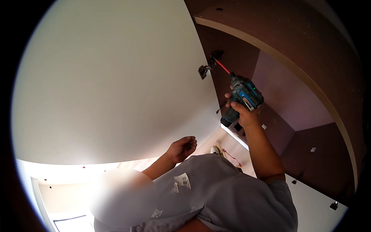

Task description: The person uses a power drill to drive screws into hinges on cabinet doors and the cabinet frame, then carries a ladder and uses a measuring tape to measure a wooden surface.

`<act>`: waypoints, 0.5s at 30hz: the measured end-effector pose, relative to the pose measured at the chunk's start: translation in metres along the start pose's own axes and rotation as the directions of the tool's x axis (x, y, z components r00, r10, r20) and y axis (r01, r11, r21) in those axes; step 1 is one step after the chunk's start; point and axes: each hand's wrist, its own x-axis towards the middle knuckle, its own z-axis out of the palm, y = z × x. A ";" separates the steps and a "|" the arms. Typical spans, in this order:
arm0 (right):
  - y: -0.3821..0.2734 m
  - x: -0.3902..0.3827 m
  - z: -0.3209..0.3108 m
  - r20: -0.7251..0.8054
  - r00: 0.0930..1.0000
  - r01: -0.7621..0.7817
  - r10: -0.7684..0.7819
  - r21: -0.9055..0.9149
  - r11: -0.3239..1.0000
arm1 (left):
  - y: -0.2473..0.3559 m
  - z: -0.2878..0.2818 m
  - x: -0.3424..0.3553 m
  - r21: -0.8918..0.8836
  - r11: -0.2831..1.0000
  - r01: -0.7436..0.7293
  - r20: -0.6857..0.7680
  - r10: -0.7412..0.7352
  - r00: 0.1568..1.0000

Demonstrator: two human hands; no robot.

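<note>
**Up at the cabinet hinge: drill on the screw**

Around the handle of a teal and black cordless drill (244,96), the right hand (242,113) has its fingers closed tight. A long red bit (223,66) runs from the drill's nose to a metal hinge (204,70) where the white door (116,77) meets the dark brown cabinet (293,96). Lower down, the left hand (183,148) is loosely curled, holding nothing, near the door's lower edge without touching it.

Screw at hinge (203,70) too small to tell, drill (242,97) handle hidden by right hand (244,114)
</note>
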 end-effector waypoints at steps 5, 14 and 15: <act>-0.001 0.004 0.009 -0.024 0.998 0.056 -0.056 0.013 0.998 | 0.001 0.010 0.009 0.046 0.999 0.003 0.022 -0.004 1.000; -0.058 0.008 -0.003 -0.021 1.000 -0.023 0.015 -0.463 0.886 | -0.005 0.008 0.024 0.059 0.997 0.042 0.096 -0.048 0.994; -0.065 0.010 -0.003 -0.031 0.998 -0.059 0.050 -0.439 0.897 | -0.009 0.004 0.027 0.053 0.997 0.048 0.122 -0.054 0.991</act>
